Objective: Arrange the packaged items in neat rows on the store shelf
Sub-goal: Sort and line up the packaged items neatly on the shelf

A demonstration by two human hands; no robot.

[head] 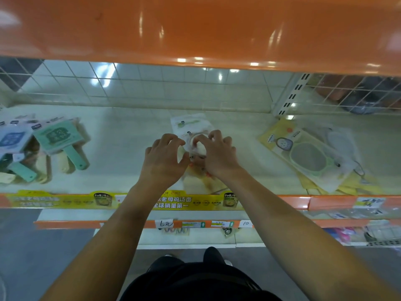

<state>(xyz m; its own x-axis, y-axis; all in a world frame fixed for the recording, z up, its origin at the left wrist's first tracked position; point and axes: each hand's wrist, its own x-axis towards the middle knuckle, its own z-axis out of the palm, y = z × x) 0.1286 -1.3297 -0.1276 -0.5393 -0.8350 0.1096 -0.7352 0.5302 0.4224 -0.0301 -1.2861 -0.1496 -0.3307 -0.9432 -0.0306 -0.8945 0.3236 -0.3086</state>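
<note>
At mid-shelf, the left hand and right hand, fingers curled, together grip a white packet, between paddle packs left and yellow packs right.

Both bare forearms reached forward and converged toward the middle, wrists close together. The left hand was held palm down, its fingers curled and spread like a claw, thumb angled toward the other hand. The right hand sat just beside it, knuckles up, fingers bent sharply at the tips. Whether either hand truly gripped anything, I could not tell.
</note>
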